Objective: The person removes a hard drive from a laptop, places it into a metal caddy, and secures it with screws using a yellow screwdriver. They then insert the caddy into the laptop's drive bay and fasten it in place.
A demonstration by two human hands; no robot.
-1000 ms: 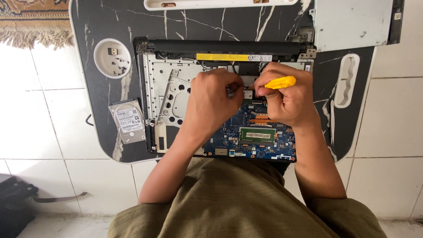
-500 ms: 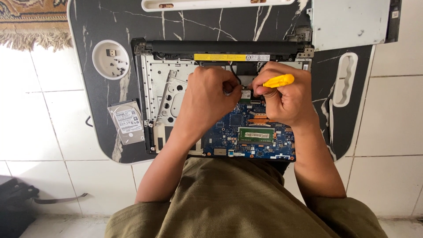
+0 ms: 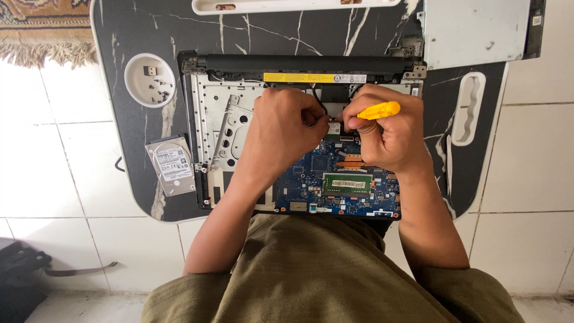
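An opened laptop base [image 3: 221, 113] lies on a black marbled lap table [image 3: 143, 36], its blue circuit board [image 3: 311, 179] bare. My right hand [image 3: 388, 134] grips a yellow-handled screwdriver [image 3: 378, 110], its tip hidden near a small card [image 3: 333, 128] at the board's top. My left hand [image 3: 281, 128] is curled beside it, fingertips pinching at a thin black wire [image 3: 320, 104] by the same card; whether it grips the wire is unclear. A green memory module [image 3: 347, 183] sits lower on the board.
A silver hard drive [image 3: 172, 166] lies left of the laptop. A round white cup recess [image 3: 149, 79] holds several small screws. A grey panel [image 3: 475, 33] rests at the top right, a white slot [image 3: 469, 107] on the right. A black bag [image 3: 21, 272] sits on the tiled floor.
Both hands stay at the same spot over the top of the board. The screwdriver handle has shifted only slightly.
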